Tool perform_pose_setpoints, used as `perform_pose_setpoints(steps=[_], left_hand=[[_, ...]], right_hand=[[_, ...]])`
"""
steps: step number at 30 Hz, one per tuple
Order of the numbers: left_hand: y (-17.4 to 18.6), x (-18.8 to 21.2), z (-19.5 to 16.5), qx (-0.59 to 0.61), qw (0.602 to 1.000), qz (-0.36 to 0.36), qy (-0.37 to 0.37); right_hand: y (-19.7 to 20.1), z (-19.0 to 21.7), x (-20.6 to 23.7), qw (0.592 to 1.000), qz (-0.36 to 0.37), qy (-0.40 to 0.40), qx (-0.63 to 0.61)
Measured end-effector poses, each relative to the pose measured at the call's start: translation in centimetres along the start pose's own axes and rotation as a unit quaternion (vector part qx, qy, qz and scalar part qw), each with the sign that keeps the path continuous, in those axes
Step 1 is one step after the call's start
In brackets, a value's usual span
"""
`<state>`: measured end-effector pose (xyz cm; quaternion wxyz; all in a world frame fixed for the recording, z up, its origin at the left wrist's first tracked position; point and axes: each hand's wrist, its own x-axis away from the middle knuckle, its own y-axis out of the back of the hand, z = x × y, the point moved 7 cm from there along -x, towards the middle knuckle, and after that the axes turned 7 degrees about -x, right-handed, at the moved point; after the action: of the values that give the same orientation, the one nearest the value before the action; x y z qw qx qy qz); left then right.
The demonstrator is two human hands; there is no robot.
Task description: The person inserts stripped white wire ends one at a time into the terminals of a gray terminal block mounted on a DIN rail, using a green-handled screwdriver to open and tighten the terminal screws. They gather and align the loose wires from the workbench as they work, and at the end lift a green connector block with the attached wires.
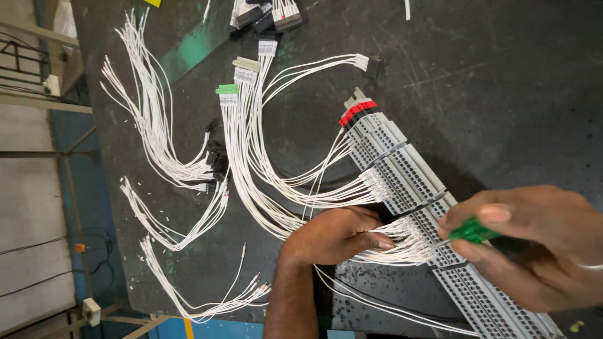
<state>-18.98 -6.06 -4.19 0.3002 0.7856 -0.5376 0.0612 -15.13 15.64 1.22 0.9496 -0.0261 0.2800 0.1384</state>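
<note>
**Inspector A:** Item one, the grey terminal block strip [414,182]. Where does it lie, and how does it run?

**Inspector B:** It lies flat on the dark surface [502,81]. The long axis is diagonal, from upper centre down to the lower right corner, where it leaves view. The upper end carries a short run of red pieces [357,112] and points up and left.

**A:** Hands?

**B:** The right hand [534,245] is over the lower part of the strip. Its fingers [487,215] are closed around a green-handled screwdriver [472,231]. The handle points left, toward the strip; the tip is hidden among the wires, so I cannot tell which terminal it meets. The left hand [336,235] comes in from the bottom edge, just beside the strip, with its fingers pinched narrow on a bundle of white wires [408,242] where they enter the block.

**A:** What does the strip hold?

**B:** Three fans of white wires enter its left side: one near the upper end, one at mid-length, one at the hands. Which slots are filled is too fine to read.

**A:** The far ends of those wires?

**B:** They curve away left and up to small connectors: a green connector [227,89], a beige connector [247,63] and a black connector [374,63].

**A:** Other stock?

**B:** Loose white harnesses [151,125] lie at the left of the surface, well apart from the strip, and more dark connectors [270,16] sit at the top edge.
</note>
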Motion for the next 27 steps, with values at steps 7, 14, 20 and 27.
perform_pose_setpoints(steps=[7, 14, 20, 27], left_hand=[[0.1, -0.1, -0.3, 0.010, 1.000, 0.002, 0.008], [0.1, -0.3, -0.7, 0.008, 1.000, -0.001, -0.003], [0.2, -0.4, -0.8, -0.003, 1.000, -0.005, 0.004], [0.2, -0.3, -1.0, -0.003, 1.000, -0.024, -0.020]], right_hand=[[0.2, 1.0, -0.5, 1.000, 0.002, 0.005, -0.004], [0.1, 1.6, -1.2, 0.999, 0.029, 0.015, -0.016], [0.1, 1.4, -0.8, 0.999, 0.029, 0.034, -0.021], [1.2, 0.1, 1.2, 0.997, -0.063, -0.044, -0.002]])
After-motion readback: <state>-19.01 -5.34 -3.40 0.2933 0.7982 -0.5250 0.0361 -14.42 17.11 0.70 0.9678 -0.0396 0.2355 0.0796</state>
